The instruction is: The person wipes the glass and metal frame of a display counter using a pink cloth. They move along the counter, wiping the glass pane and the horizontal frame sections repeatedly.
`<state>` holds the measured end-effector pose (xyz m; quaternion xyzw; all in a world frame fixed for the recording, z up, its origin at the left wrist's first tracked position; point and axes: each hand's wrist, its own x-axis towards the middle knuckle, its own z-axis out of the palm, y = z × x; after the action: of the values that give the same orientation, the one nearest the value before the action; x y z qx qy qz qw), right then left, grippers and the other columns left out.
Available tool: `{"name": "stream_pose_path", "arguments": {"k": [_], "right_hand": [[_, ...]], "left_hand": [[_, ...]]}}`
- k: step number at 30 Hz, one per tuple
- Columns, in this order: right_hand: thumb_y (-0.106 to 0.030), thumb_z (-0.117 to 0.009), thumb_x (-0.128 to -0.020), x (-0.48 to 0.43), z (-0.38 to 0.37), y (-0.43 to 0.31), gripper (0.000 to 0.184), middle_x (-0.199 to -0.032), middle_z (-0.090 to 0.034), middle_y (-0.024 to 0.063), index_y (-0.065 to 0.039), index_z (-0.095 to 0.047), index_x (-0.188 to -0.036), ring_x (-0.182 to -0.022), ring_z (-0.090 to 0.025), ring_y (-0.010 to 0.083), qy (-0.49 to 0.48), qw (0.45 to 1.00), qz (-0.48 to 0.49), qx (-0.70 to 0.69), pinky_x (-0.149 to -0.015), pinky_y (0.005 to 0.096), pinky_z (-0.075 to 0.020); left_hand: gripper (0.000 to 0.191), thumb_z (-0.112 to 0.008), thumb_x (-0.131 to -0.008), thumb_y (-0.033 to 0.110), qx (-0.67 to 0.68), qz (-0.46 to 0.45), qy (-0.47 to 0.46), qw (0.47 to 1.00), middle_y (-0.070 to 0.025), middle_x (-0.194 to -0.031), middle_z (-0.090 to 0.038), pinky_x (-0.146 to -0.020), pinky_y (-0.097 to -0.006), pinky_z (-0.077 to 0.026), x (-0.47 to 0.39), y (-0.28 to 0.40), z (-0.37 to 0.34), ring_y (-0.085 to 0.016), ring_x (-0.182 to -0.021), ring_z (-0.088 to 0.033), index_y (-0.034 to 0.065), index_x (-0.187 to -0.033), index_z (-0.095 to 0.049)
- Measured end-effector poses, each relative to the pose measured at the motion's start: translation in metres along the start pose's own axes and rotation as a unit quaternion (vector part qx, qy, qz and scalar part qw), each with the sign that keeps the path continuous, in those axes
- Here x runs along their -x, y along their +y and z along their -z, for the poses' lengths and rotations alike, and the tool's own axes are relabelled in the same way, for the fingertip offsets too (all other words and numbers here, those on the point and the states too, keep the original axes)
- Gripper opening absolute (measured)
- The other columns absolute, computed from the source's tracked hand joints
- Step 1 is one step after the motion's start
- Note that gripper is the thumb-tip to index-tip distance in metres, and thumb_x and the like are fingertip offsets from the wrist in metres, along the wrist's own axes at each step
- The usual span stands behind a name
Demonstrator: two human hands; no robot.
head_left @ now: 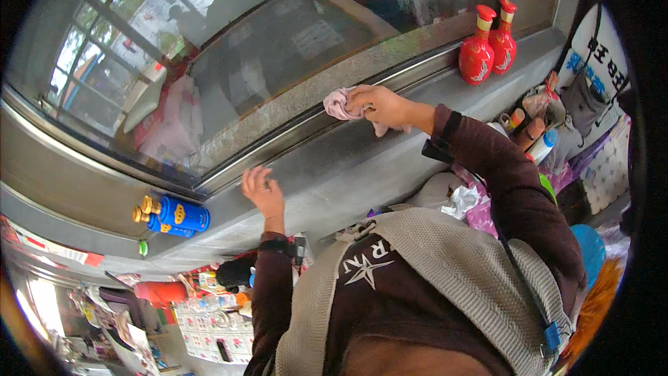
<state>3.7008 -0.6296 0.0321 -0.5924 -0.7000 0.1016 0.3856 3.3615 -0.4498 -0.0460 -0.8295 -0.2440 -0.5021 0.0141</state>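
Observation:
My right hand (385, 106) grips a crumpled pale pink cloth (338, 105) against the lower metal frame (297, 133) of a large window. A loose end of the cloth hangs below my fingers over the grey sill (334, 159). Farther left, my left hand (262, 192) is held at the sill's edge by the frame, fingers spread and nothing in them. Behind the frame, the window glass (271, 62) shows reflections along with a room beyond.
Two red bottles (476, 60) stand on the sill at the right. Two blue bottles with gold caps (182, 213) occupy its left corner. Below the sill at right are bags and several spray cans (545, 146). A cluttered table with a flowered cloth (209, 331) is at lower left.

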Motion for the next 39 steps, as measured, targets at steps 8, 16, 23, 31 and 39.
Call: {"name": "stream_pose_path", "arguments": {"k": [8,16,23,31,39], "right_hand": [[-0.034,-0.048,-0.099,-0.006,-0.059,-0.1,0.055,-0.133,-0.051,0.0151,0.001,-0.039,-0.14,-0.123,-0.047,0.0225,0.122,0.874,-0.052,-0.466,-0.104,0.0342,-0.0374],[-0.027,-0.05,-0.1,0.065,-0.01,-0.048,0.033,-0.124,-0.055,0.0187,0.0,-0.063,-0.113,-0.117,-0.053,0.0322,0.14,0.976,-0.032,-0.163,-0.1,0.0385,-0.0414],[-0.014,-0.06,-0.09,0.078,-0.02,0.032,0.015,-0.118,-0.058,0.0171,-0.002,-0.063,-0.097,-0.108,-0.054,0.0376,0.332,0.939,-0.073,0.053,-0.093,0.0415,-0.0448],[-0.007,-0.067,-0.071,0.09,-0.058,0.056,0.018,-0.127,-0.056,0.0142,-0.006,-0.062,-0.089,-0.117,-0.051,0.037,0.282,0.909,-0.049,0.303,-0.095,0.0497,-0.0411],[-0.015,-0.052,-0.092,0.099,-0.06,0.08,0.014,-0.136,-0.054,0.0133,-0.004,-0.062,-0.094,-0.124,-0.048,0.0386,0.278,0.886,0.024,0.371,-0.102,0.0492,-0.0377]], "left_hand": [[0.082,-0.064,-0.092,0.028,0.507,0.152,-0.139,0.837,-0.0149,-0.15,-0.024,-0.106,-0.0382,-0.036,-0.031,0.133,-0.049,-0.025,-0.129,-0.039,0.0058,-0.151,-0.011],[0.061,-0.064,-0.083,0.009,0.277,0.1,0.102,0.95,-0.018,-0.136,-0.045,-0.107,-0.0458,-0.03,-0.094,0.111,-0.025,-0.034,-0.125,-0.042,-0.0003,-0.138,-0.04],[0.039,-0.074,-0.071,0.029,-0.12,-0.258,-0.008,0.959,-0.0031,-0.128,-0.054,-0.098,-0.0507,-0.031,-0.168,0.089,-0.071,-0.033,-0.118,-0.044,0.0291,-0.109,-0.07],[0.042,-0.074,-0.065,0.028,-0.179,-0.087,0.25,0.947,-0.0036,-0.109,-0.06,-0.089,-0.0473,-0.038,-0.202,0.063,-0.003,-0.029,-0.1,-0.051,0.0248,-0.107,-0.069],[0.031,-0.062,-0.074,0.023,-0.172,-0.176,-0.01,0.969,0.0037,-0.106,-0.057,-0.086,-0.0482,-0.038,-0.136,0.029,-0.035,-0.022,-0.107,-0.048,0.0297,-0.104,-0.069]]}}
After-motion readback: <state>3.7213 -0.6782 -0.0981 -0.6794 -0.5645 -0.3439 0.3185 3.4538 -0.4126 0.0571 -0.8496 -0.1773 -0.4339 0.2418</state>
